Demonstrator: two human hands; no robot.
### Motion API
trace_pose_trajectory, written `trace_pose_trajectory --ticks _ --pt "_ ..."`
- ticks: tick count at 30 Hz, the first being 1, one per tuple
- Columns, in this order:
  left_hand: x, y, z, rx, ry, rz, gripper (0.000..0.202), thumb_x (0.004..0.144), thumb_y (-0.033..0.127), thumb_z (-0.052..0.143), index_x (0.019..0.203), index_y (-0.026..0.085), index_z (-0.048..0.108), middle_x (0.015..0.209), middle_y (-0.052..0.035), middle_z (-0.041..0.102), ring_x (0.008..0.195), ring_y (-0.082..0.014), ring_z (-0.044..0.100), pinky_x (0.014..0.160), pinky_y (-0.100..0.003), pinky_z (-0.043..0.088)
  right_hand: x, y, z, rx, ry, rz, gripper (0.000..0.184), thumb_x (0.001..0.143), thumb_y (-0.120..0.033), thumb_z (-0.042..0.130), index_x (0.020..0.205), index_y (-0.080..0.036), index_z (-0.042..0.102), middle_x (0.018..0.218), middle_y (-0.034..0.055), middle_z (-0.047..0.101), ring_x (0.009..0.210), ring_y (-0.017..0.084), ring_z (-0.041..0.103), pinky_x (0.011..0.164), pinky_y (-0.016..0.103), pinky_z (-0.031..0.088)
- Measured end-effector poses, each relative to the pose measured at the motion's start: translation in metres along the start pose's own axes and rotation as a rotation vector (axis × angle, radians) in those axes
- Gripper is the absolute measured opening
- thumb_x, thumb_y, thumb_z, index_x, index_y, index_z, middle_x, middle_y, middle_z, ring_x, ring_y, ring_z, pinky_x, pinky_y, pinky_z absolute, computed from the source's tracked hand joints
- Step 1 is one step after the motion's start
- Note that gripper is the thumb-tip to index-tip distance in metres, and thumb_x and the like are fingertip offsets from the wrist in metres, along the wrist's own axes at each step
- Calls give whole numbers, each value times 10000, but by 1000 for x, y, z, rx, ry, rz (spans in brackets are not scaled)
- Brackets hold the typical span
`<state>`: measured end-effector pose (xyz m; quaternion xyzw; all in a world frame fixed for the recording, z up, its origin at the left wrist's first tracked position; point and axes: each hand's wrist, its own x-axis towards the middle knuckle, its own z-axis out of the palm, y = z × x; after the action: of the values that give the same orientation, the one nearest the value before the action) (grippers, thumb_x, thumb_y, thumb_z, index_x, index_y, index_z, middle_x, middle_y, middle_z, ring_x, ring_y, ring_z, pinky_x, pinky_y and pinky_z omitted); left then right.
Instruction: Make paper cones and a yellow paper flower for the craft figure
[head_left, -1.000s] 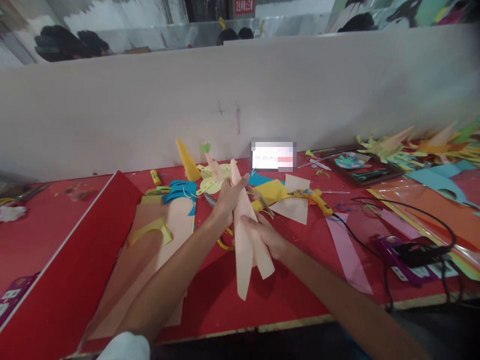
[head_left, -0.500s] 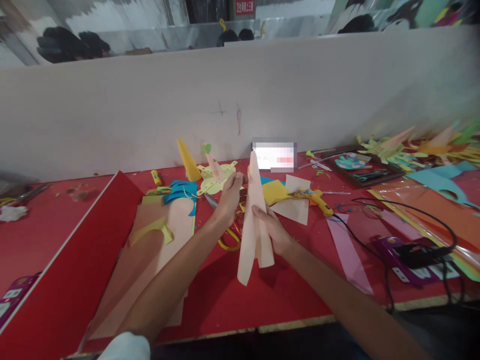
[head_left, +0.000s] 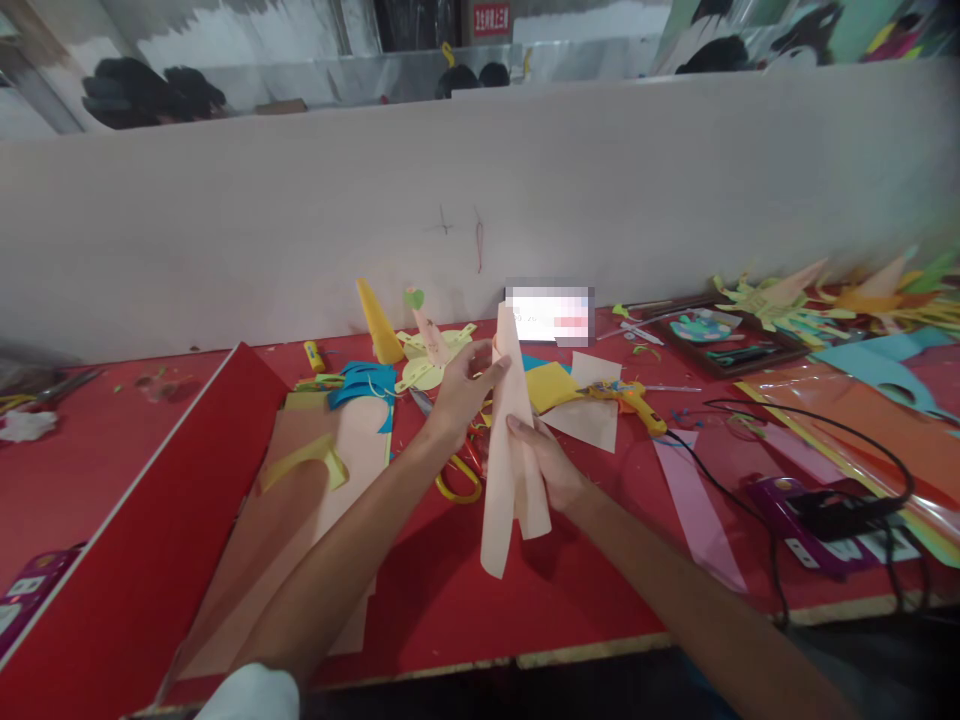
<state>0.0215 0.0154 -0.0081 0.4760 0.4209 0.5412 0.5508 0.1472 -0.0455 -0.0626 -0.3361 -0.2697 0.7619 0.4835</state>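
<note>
A peach paper sheet (head_left: 506, 470), rolled loosely into a tall cone, stands upright above the red table (head_left: 450, 590). My left hand (head_left: 457, 390) pinches its upper part near the tip. My right hand (head_left: 551, 470) grips the cone's middle from the right, fingers curled round the overlapping edge. Yellow-handled scissors (head_left: 457, 480) lie on the table just behind the cone, between my wrists.
A yellow glue gun (head_left: 630, 398) with a black cord lies to the right. Paper scraps, a yellow cone (head_left: 375, 322), a blurred screen (head_left: 551, 312), peach sheets (head_left: 330, 480) and a dark red sheet (head_left: 142, 540) surround the hands. A white partition (head_left: 300, 220) runs behind.
The cone has swung from leaning left to upright, its tip now higher. My left hand moved from wrapping the tip to pinching it; my right hand shifted slightly up and right.
</note>
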Motion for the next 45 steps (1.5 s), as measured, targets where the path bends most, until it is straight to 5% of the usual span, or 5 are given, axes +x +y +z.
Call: trace_pose_trajectory --ticks 13,19,26,34,45 --pt "0 -6 -2 143 133 73 530 765 341 866 1213 224 609 924 -22 651 795 -160 626 658 -249 510 0 2 1 9 -55 -12 534 741 -539 875 1071 -236 583 696 -25 706 555 221 719 526 351 632" --pt "4 -10 -6 121 56 116 181 975 346 595 1083 210 649 882 -32 642 741 -167 618 655 -282 523 0 3 -1 27 -76 -8 456 782 -516 843 1042 -239 590 691 -24 696 549 212 704 520 344 621" --pt "1 4 -15 827 95 403 281 918 103 512 1121 194 683 852 -38 707 680 -173 597 671 -293 420 1 4 -1 26 -57 -50 488 766 -472 868 1103 -255 590 736 -34 705 552 182 674 521 317 610" --pt "-9 13 -14 1401 96 390 372 975 128 426 1283 192 626 919 -95 759 801 -257 688 675 -325 408 1 6 1 -20 -70 -81 577 777 -502 843 1216 -292 535 724 -57 676 523 172 660 481 289 583" --pt "2 19 -21 714 66 425 250 898 166 606 704 224 458 663 11 473 628 -163 413 639 -305 292 -4 0 4 -46 -20 -96 602 818 -438 790 1348 -340 521 769 -58 678 600 167 638 610 300 597"
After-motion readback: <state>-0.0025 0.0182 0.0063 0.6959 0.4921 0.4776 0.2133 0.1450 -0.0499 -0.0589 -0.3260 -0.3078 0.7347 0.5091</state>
